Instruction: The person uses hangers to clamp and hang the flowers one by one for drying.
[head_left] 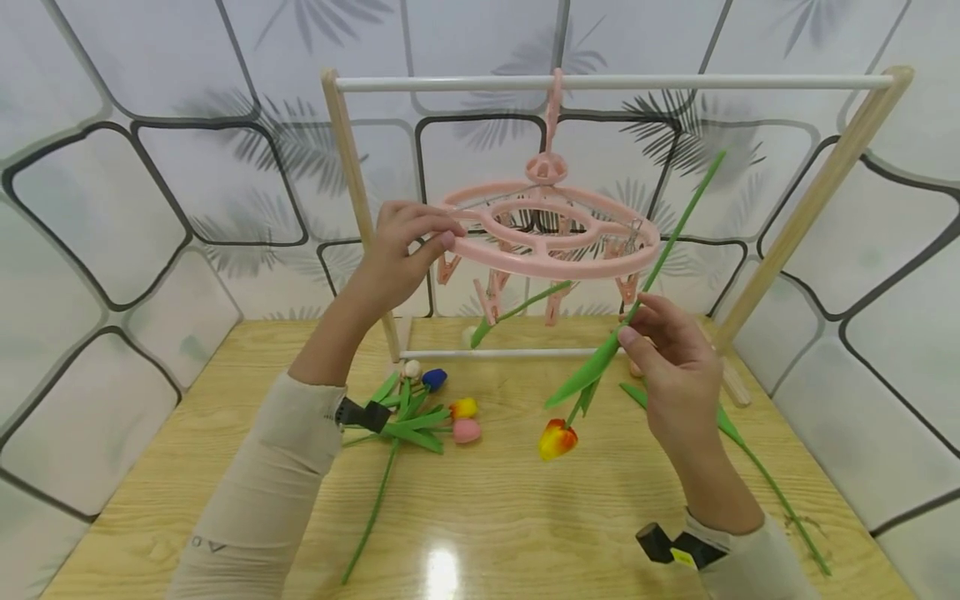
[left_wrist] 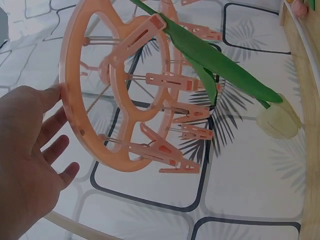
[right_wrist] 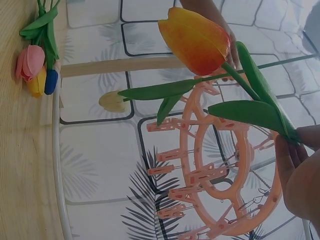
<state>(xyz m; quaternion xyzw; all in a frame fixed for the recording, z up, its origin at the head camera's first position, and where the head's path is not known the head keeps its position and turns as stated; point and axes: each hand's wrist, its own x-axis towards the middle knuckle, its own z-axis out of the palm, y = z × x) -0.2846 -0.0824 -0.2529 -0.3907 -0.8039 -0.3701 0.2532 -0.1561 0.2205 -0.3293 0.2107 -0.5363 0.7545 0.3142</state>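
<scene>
My left hand [head_left: 408,250] pinches the left rim of a pink round clip hanger [head_left: 517,262], which hangs by its hook from a white rod. Small pegs [left_wrist: 170,81] dangle around the hanger. With thumb and fingers, my right hand [head_left: 678,375] grips the green stem of a yellow-orange artificial tulip [head_left: 558,440]. Its flower points down, and the stem rises past the hanger's right side. A white tulip [left_wrist: 278,118] hangs head down at the hanger, its leaves among the pegs; which peg holds it I cannot tell.
The rack has wooden side posts [head_left: 817,200], a white top rod [head_left: 450,83] and a low bar [head_left: 510,354]. Several artificial tulips [head_left: 408,417] lie in a bunch on the wooden table [head_left: 480,517] at left. Another stem [head_left: 776,483] lies at right, its flower partly hidden.
</scene>
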